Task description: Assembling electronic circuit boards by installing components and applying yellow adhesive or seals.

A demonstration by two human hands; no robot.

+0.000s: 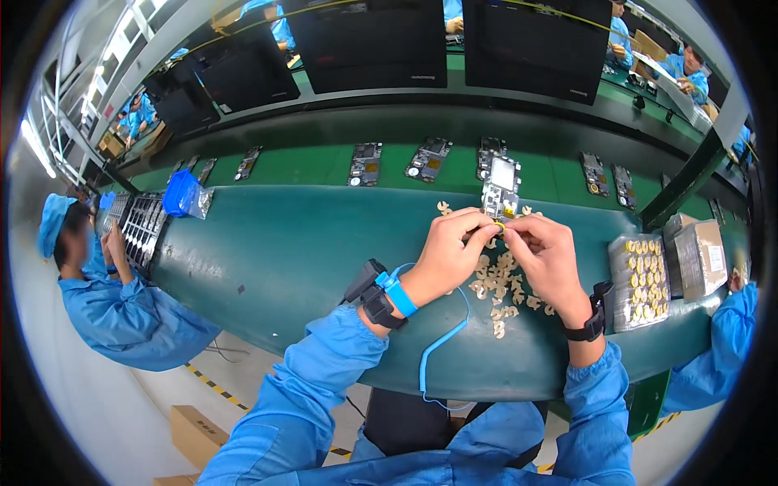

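Note:
My left hand [450, 247] and my right hand [545, 255] meet over the green bench, fingertips pinched together on a small yellow part [498, 228]. Just beyond my fingers lies a grey circuit board [501, 189] with a pale rectangular panel on top. Under and between my hands is a loose pile of several small tan flex pieces [504, 285]. A blue wrist strap with a coiled blue cord [442, 344] is on my left wrist, and a black band is on my right wrist.
A conveyor belt [316, 166] behind the bench carries several circuit boards. A tray of tan parts [639, 279] and wrapped packs [701, 257] sit at the right. A blue bag [185, 194] lies left. Co-workers in blue sit at left [113, 300] and right [721, 340]. Black monitors stand behind.

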